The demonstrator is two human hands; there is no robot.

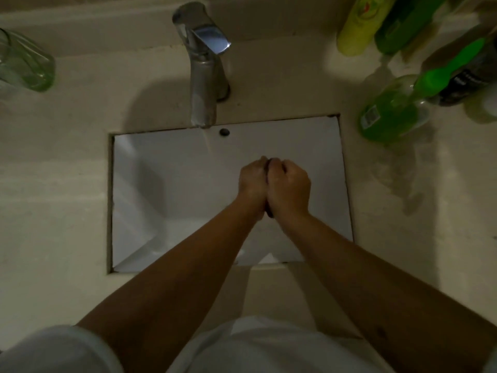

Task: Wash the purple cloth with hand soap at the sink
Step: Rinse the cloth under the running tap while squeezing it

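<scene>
Both my hands are pressed together over the white sink basin [150,189], right of centre. My left hand [251,184] and my right hand [289,187] are closed around the purple cloth [269,212]. Only a thin dark strip of the cloth shows between my palms, and the rest is hidden. A thin stream of water runs from the chrome tap [204,76] into the basin, to the left of my hands. The green hand soap bottle [390,114] with a pump top stands on the counter to the right of the basin.
Several green and yellow bottles [360,25] and a dark bottle [468,82] crowd the counter's back right. A clear glass [24,63] sits at the back left. A wet patch [408,170] marks the counter right of the basin. An overflow hole [224,131] lies below the tap.
</scene>
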